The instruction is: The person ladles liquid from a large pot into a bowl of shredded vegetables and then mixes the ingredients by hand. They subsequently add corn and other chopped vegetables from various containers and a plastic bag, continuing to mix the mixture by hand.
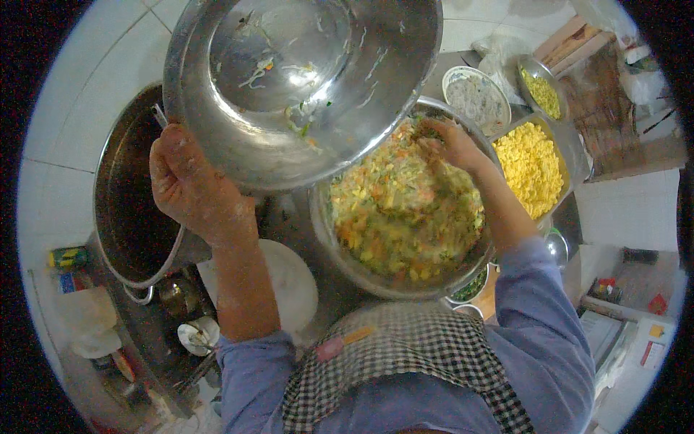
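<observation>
My left hand [190, 179] grips the rim of a steel basin [260, 157], raised and tilted so that its inside faces me. Shreds of food cling to the basin's bottom and wall. Below and right of it stands a large metal bowl [347, 279], holding a chopped mixture [396, 217] of yellow, green and orange bits. At the far side of this bowl my right hand [447, 144] is down at the mixture, fingers curled and partly hidden. Whether those fingers hold any food is unclear.
A deep, dark-walled pot [141, 190] stands on the left. To the right are a tray of yellow crumbled food [528, 168], a patterned bowl of greyish food [477, 100] and a metal dish of yellow-green bits [542, 95]. A white round item [290, 285] lies by my left forearm.
</observation>
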Demonstrator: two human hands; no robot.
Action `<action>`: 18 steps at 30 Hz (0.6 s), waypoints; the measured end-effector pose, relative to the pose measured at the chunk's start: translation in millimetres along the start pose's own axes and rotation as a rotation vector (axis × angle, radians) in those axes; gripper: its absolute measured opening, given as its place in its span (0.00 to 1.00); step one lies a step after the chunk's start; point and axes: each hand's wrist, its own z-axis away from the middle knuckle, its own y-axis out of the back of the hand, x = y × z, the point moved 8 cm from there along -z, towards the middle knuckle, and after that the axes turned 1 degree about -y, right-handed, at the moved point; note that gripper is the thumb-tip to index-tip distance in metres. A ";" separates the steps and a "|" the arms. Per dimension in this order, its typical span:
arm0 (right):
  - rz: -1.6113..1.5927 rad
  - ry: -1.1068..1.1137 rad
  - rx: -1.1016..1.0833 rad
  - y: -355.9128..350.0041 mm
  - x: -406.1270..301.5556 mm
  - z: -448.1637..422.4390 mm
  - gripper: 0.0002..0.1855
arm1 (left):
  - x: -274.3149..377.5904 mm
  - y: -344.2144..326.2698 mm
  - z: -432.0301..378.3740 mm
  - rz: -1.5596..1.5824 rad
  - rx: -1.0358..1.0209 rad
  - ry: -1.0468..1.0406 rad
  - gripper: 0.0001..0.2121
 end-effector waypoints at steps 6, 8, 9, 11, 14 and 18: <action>-0.469 -0.057 -0.286 -76.0 -52.9 -9.7 0.28 | 3.5 2.2 -7.0 -0.053 0.043 -0.038 0.07; -0.539 0.089 -0.364 -61.0 -90.4 16.7 0.27 | 4.3 6.5 -9.6 -0.109 0.073 -0.025 0.06; -0.470 0.050 -0.251 -43.8 -86.1 26.4 0.27 | 2.0 1.5 -8.8 -0.065 0.011 -0.016 0.06; -0.332 0.006 -0.046 -10.8 -71.2 45.8 0.26 | 4.2 1.6 -9.3 0.006 -0.088 -0.021 0.07; -0.725 -0.465 0.164 -0.2 19.5 94.3 0.24 | 4.4 8.9 -15.2 -0.209 0.005 -0.115 0.09; -1.297 -0.889 0.432 -20.7 63.0 153.5 0.24 | 3.6 -8.5 -16.7 -0.182 -0.012 -0.070 0.11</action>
